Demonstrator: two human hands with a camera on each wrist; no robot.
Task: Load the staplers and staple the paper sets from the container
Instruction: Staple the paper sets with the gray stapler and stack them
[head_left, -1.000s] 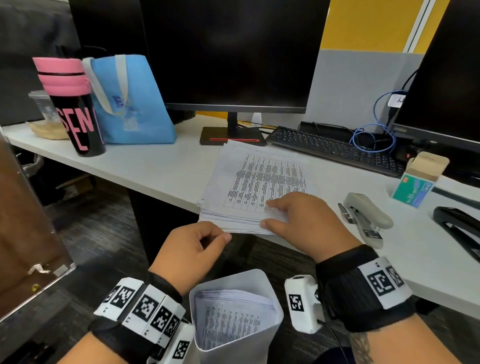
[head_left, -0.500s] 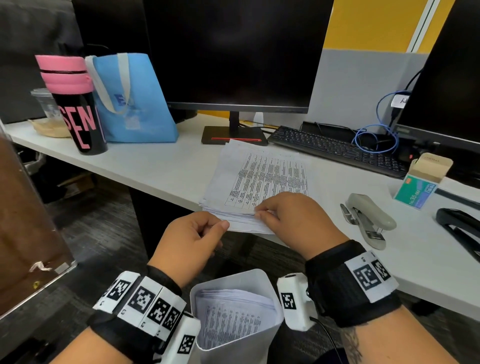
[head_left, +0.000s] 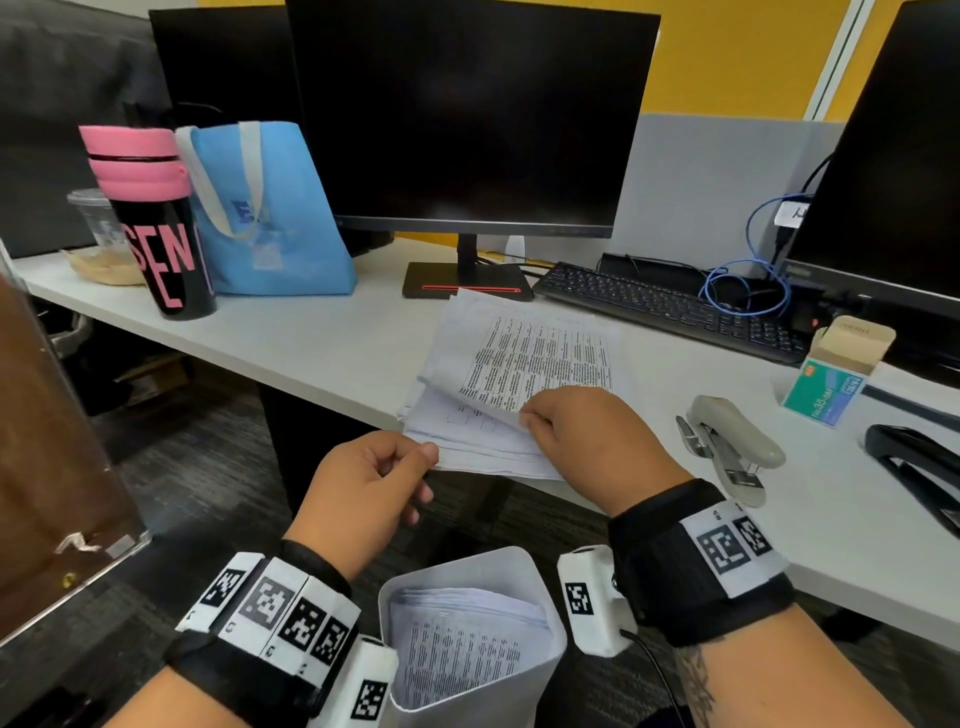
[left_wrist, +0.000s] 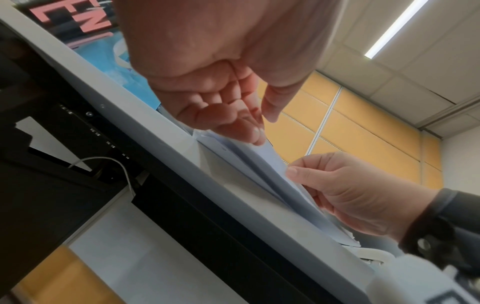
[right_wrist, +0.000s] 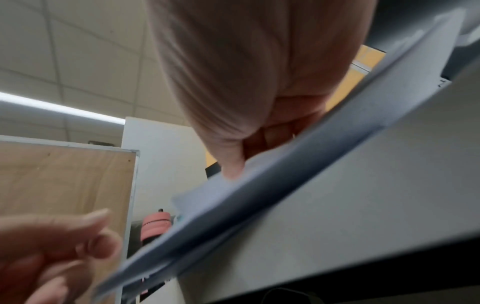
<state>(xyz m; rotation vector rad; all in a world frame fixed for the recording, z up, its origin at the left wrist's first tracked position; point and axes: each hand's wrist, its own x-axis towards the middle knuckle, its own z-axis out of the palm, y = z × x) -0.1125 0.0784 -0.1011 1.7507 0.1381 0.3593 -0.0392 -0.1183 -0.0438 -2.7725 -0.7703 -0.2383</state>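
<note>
**Sheet separation at desk edge: hand/stack relation**

The paper stack (head_left: 524, 374) lay on the desk (head_left: 322, 343), near corner overhanging the front edge, long axis running away from the person and slightly right. The right hand (head_left: 587, 436) sat directly on that corner, thumb and fingers curled, pinching the top few sheets and peeling them up. The left hand (head_left: 363, 493) was just left of and below the corner, thumb against forefinger, pinching the lower sheets' edge. Both hands touched the stack; the right was nearer the staplers.

Count:
- Staplers: 2, a grey stapler (head_left: 732, 447) approx. alongside the right hand and a black stapler (head_left: 919, 462) further right.
- Staple box (head_left: 826, 384): 1, flap open.
- Container (head_left: 467, 649): 1, below the desk edge between the wrists, w/ more paper inside.
</note>
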